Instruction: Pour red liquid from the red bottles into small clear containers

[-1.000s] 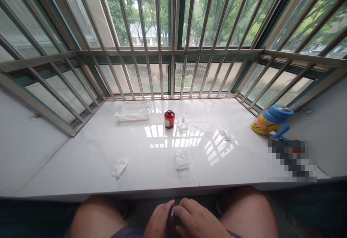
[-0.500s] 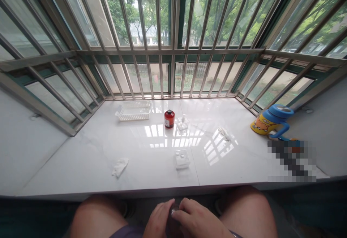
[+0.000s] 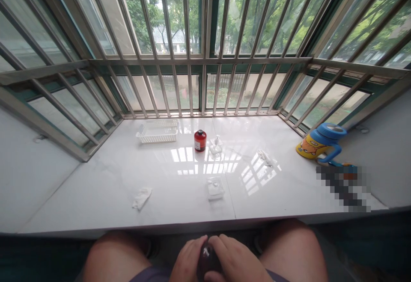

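At the bottom middle, a dark, glossy, rounded object (image 3: 207,257) sits between my two hands, below the front edge of the counter. My left hand (image 3: 189,259) is pressed along its left side. From the right, my right hand (image 3: 236,258) wraps round it, with fingers over its top right and the thumb low on its front. The lower part of the object is cut off by the frame, so its kind cannot be made out. Both hands are between my bare knees.
On the white counter (image 3: 105,188) are a crumpled tissue (image 3: 141,198), a clear square box (image 3: 215,188), a red bottle (image 3: 200,141), a small clear container (image 3: 215,145), a white basket (image 3: 158,133), another crumpled white piece (image 3: 265,158) and a blue-and-yellow jug (image 3: 321,141). Barred windows surround it.
My right fingers have shifted right off the top of the dark object, and the thumb has come lower on its front. More of its shiny surface shows. My left hand has barely moved.
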A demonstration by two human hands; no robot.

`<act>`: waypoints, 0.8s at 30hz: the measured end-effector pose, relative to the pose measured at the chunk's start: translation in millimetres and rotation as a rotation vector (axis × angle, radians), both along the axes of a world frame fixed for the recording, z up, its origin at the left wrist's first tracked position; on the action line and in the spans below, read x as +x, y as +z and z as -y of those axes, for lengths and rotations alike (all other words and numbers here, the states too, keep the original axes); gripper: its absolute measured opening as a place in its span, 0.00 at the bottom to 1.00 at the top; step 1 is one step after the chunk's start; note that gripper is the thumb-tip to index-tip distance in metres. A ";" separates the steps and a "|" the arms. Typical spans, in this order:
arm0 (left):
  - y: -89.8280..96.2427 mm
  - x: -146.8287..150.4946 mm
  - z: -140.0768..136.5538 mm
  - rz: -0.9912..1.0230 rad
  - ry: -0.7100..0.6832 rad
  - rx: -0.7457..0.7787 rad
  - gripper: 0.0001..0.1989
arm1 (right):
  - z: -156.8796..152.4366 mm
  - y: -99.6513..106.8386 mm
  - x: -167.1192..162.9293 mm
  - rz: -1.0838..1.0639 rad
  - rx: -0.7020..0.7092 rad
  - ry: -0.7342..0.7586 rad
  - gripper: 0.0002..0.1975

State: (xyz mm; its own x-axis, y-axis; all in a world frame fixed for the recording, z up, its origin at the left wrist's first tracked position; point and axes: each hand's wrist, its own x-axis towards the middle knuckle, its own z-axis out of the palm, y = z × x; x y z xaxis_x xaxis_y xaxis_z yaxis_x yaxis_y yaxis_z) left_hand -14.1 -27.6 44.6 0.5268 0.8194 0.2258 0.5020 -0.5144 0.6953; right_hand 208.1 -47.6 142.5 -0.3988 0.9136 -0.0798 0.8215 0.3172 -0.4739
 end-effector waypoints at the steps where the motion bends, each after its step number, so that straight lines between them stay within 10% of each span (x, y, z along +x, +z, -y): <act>1: 0.0 0.0 0.4 -0.005 0.005 0.011 0.36 | 1.2 0.9 0.6 0.000 -0.026 -0.024 0.25; 6: 1.5 1.8 2.1 -0.014 0.011 0.022 0.35 | 4.0 -8.0 -2.5 0.060 0.044 -0.026 0.13; 24: -3.0 -1.7 -3.9 0.001 -0.014 -0.070 0.47 | 0.0 -2.3 -1.1 0.020 0.141 0.065 0.20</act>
State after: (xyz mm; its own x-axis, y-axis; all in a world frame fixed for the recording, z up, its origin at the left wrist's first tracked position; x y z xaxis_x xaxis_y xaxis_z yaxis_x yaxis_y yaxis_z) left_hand -15.8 -23.7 41.6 0.5380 0.8260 0.1683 0.4948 -0.4711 0.7302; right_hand 206.9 -47.6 140.2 -0.4575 0.8883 0.0392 0.8055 0.4327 -0.4049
